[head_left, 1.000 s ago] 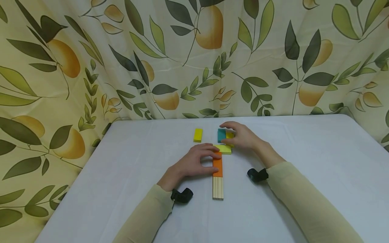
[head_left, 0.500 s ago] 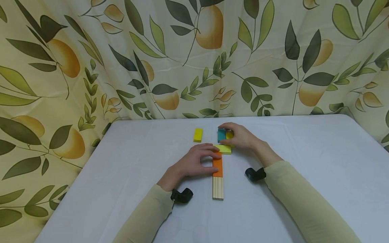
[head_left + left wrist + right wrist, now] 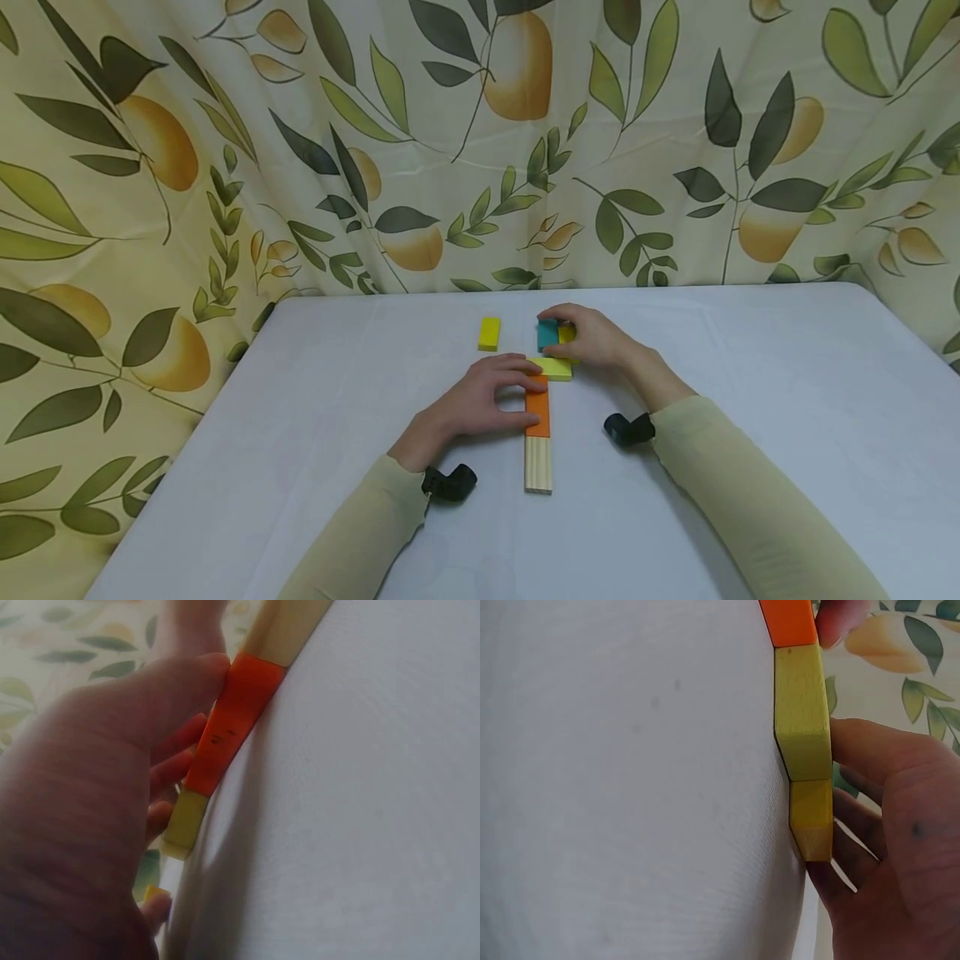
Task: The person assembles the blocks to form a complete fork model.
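Observation:
In the head view my left hand (image 3: 476, 400) rests on a row of flat blocks. Its thumb and a finger touch the orange block (image 3: 537, 408), with other fingertips on the yellow-green block (image 3: 553, 369). My right hand (image 3: 596, 337) holds the teal block (image 3: 547, 335) between its thumb at the near end and a finger at the far end. Against the teal block's right side lies a yellow block (image 3: 567, 333), partly hidden by this hand. The right wrist view shows that yellow block (image 3: 811, 804) touching the yellow-green one (image 3: 802, 697).
A plain wooden block (image 3: 537, 465) continues the row at the orange block's near end. Another yellow block (image 3: 489, 333) lies apart at the back left. White cloth covers the table (image 3: 300, 433), and a fruit-patterned curtain (image 3: 480, 167) hangs behind it.
My right hand has shifted slightly left and closed in on the ends of the teal block. The left hand and the other blocks look the same.

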Demonstrator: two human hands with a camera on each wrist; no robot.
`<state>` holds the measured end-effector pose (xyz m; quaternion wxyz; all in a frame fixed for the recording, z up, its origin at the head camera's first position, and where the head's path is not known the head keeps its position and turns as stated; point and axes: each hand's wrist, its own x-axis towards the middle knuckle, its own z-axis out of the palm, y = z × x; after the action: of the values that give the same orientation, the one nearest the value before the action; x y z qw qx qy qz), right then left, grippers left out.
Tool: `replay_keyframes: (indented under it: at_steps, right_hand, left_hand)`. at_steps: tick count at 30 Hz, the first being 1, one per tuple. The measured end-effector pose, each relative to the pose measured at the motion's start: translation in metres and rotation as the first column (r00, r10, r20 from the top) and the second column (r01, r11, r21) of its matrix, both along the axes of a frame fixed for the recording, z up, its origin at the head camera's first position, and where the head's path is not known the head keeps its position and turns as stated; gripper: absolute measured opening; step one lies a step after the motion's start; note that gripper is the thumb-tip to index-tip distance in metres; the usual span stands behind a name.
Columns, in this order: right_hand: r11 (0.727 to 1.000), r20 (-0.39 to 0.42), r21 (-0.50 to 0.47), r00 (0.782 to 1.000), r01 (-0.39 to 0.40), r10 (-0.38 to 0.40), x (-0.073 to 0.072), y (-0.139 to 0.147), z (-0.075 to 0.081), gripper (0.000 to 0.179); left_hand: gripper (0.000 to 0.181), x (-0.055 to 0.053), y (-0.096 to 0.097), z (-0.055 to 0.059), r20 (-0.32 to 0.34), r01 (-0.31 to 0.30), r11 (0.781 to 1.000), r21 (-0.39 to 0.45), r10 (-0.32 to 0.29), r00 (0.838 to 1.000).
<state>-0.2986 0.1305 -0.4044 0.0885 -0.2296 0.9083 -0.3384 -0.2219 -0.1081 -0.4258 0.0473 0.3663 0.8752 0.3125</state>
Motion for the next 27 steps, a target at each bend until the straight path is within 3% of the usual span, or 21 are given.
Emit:
replay_keyframes:
  at_steps: [27]
  right_hand:
    - [1.000,-0.008,-0.016,1.000,-0.008,0.008,0.0011,-0.0069,0.0029,0.057]
  left_hand:
    - [0.039,-0.0006,0.0006,-0.0006,-0.008,0.005,1.000,0.007,-0.005,1.000]
